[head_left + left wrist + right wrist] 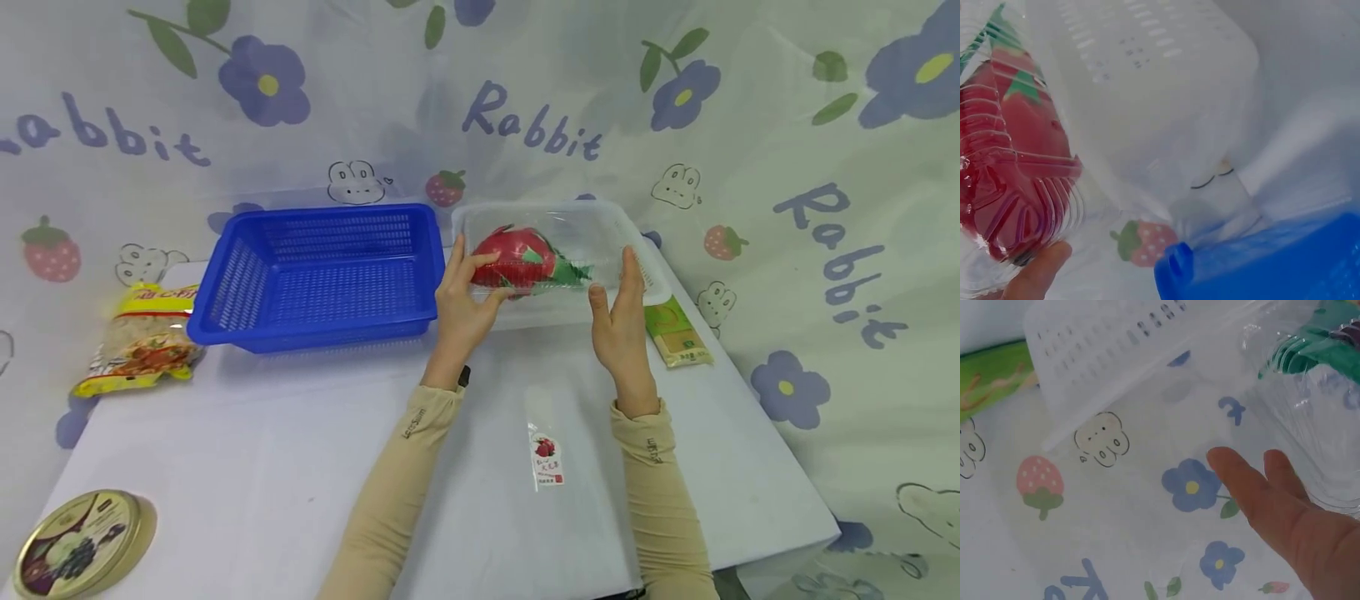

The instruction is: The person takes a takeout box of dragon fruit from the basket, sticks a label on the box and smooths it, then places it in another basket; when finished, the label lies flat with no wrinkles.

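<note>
A red dragon fruit [517,254] [1016,156] with green tips lies in a clear ridged plastic box [573,277] [1310,444]. I hold the box between both hands at the table's far side. My left hand [476,277] grips its left end, fingers over the top and thumb [1038,275] underneath. My right hand [611,279] lies flat against the right end with straight fingers [1254,487]. A white slotted basket [540,208] [1147,81] [1122,356] stands right behind the box. Whether the box sits inside it I cannot tell.
A blue basket [322,275] [1272,262] stands just left of the box. A yellow snack bag [142,337] lies at the far left and a round tin [78,542] at the near left corner. A small labelled packet [546,457] lies between my forearms, a green-yellow packet [678,333] [991,381] at the right.
</note>
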A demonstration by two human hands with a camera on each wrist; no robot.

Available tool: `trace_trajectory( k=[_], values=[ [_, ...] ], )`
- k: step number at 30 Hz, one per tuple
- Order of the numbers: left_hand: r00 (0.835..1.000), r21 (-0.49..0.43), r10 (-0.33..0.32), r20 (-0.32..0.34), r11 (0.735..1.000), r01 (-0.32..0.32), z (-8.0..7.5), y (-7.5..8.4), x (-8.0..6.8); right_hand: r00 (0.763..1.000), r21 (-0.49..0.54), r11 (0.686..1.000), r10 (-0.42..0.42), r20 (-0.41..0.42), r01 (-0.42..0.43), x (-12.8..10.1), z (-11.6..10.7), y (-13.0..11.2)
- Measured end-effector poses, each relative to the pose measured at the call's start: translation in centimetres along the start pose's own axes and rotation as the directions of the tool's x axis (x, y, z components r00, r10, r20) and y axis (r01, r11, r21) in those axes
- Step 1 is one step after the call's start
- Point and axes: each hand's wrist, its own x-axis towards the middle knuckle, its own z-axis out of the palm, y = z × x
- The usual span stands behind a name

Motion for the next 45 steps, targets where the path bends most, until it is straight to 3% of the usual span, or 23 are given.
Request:
trace_trajectory(
  k=[5, 10, 18, 21, 26, 30, 39, 45],
  values=[
    [1.0, 0.022, 0.022, -0.005, 1.0, -0.022, -1.4, 0.4, -0.9, 0.998, 0.061, 0.998, 0.002, 0.062, -0.006, 0.1, 0.2, -0.3],
    [0.996, 0.058, 0.09, -0.028, 0.994, -0.088, -3.2, 0.9, -1.7, 0.99, 0.067, 0.997, 0.023, 0.142, -0.033, 0.2, 0.1, -1.0],
    [0.987, 0.086, 0.16, 0.014, 0.983, -0.161, -6.6, 1.7, -3.5, 0.94, 0.19, 0.971, 0.075, 0.333, -0.145, 0.0, 0.1, -2.3],
    [0.99, 0.076, 0.128, 0.058, 0.988, -0.133, -7.8, 1.8, -4.1, 0.921, 0.226, 0.96, 0.069, 0.383, -0.166, -0.2, 0.3, -2.8],
    [0.989, 0.054, 0.002, 0.146, 0.998, -0.01, -9.6, 1.9, -5.5, 0.909, 0.267, 0.954, 0.016, 0.416, -0.139, -0.9, 1.2, -3.2],
    [0.984, 0.062, -0.065, 0.164, 0.997, 0.056, -10.8, 2.0, -6.6, 0.906, 0.255, 0.961, -0.014, 0.423, -0.103, -1.8, 2.0, -3.5],
    [0.987, 0.076, -0.051, 0.153, 0.996, 0.04, -13.1, 2.3, -8.2, 0.919, 0.28, 0.959, -0.064, 0.39, -0.052, -4.0, 3.1, -4.9],
    [0.981, 0.057, -0.053, 0.186, 0.997, 0.043, -14.2, 2.7, -9.1, 0.931, 0.297, 0.955, -0.102, 0.35, -0.007, -5.3, 3.3, -5.6]
  ],
)
